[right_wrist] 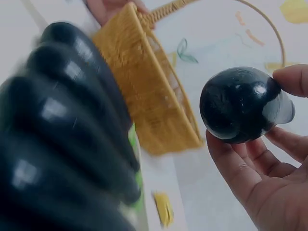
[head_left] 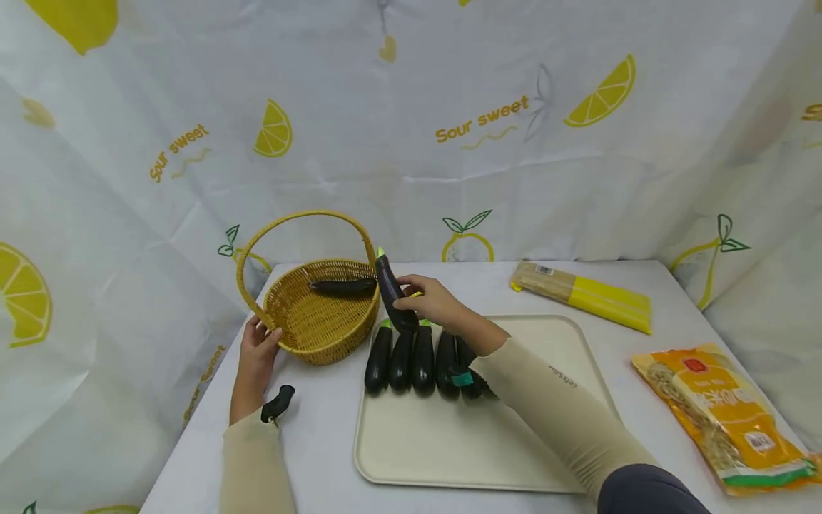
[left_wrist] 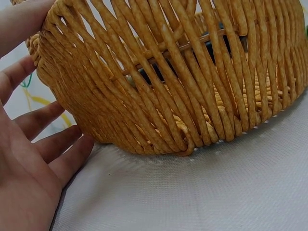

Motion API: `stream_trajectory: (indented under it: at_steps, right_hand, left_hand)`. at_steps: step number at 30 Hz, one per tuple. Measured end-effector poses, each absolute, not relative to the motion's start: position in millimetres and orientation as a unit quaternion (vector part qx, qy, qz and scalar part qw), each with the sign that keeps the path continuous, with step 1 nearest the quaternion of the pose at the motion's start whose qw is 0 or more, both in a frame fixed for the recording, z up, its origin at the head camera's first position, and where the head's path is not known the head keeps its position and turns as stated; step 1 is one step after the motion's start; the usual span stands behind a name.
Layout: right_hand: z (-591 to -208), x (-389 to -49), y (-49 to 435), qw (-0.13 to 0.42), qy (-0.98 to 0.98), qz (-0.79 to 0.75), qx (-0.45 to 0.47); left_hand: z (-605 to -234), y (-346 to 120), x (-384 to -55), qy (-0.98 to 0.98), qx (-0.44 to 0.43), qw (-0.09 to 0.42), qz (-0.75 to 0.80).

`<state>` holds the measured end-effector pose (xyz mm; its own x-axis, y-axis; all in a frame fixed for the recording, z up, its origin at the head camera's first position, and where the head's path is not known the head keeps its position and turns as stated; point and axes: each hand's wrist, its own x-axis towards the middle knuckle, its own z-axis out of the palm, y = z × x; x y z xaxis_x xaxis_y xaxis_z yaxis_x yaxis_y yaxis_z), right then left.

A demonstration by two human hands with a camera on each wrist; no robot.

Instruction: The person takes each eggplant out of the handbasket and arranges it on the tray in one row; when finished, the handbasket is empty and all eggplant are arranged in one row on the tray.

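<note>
My right hand holds an eggplant between thumb and fingers, just right of the wicker basket. That eggplant is raised above the tray, its green stem end up and its rounded end toward the right wrist camera. At the basket's near left rim, my left hand grips with the thumb over the edge and the fingers along the outer wall. Inside the basket lies another eggplant. Several more eggplants lie side by side at the tray's upper left; my right forearm partly hides the rightmost.
A cream tray takes up the middle of the white table. Behind it to the right lies a yellow-ended pack of noodles, and an orange food bag sits at the far right. The tall basket handle arches upward.
</note>
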<state>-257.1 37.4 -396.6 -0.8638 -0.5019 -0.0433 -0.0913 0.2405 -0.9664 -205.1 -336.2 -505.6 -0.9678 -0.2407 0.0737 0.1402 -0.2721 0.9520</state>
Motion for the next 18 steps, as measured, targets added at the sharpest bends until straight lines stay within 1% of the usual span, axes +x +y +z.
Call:
stream_trajectory:
  at_steps: [4, 11, 18]
  right_hand:
    - [-403, -247, 86, 0.16, 0.766, -0.596, -0.178]
    - [-418, -233, 158, 0.125, 0.79, -0.591, -0.107]
    - [-449, -215, 214, 0.131, 0.837, -0.53, -0.04]
  left_hand:
    - [-505, -336, -206, -0.593, 0.044, 0.119, -0.795]
    - [-503, -337, -206, -0.595, 0.051, 0.128, -0.792]
    - [-504, -333, -205, -0.592, 0.056, 0.127, -0.794]
